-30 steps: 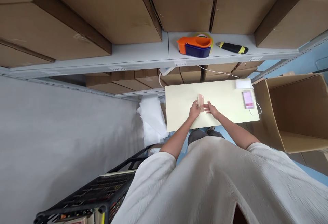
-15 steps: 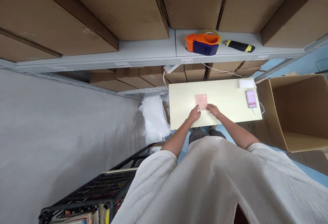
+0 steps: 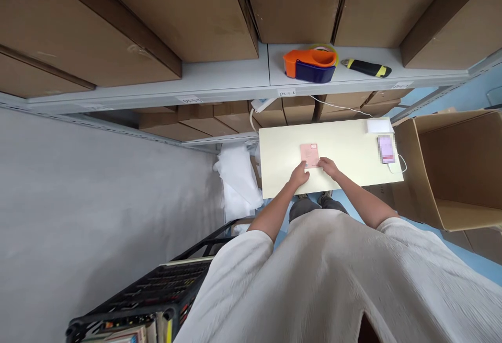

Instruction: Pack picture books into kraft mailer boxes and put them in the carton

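Observation:
A small flat pink packet [image 3: 309, 154] lies on a pale yellow table top [image 3: 345, 157]. My left hand [image 3: 299, 174] rests at the packet's near left corner, fingers curled on its edge. My right hand [image 3: 328, 167] touches the near right corner in the same way. Both hands stay low on the table, side by side, and the packet lies flat between them.
A phone [image 3: 386, 148] on a cable and a white box [image 3: 379, 125] sit at the table's right end. An open cardboard carton [image 3: 455, 165] stands to the right. The grey shelf [image 3: 219, 79] carries an orange tape dispenser [image 3: 310, 64], a utility knife [image 3: 366, 67] and cartons. A black crate [image 3: 157, 301] stands lower left.
One second ago the pink packet stood on edge between my hands. It now lies flat on the table with both hands at its near edge.

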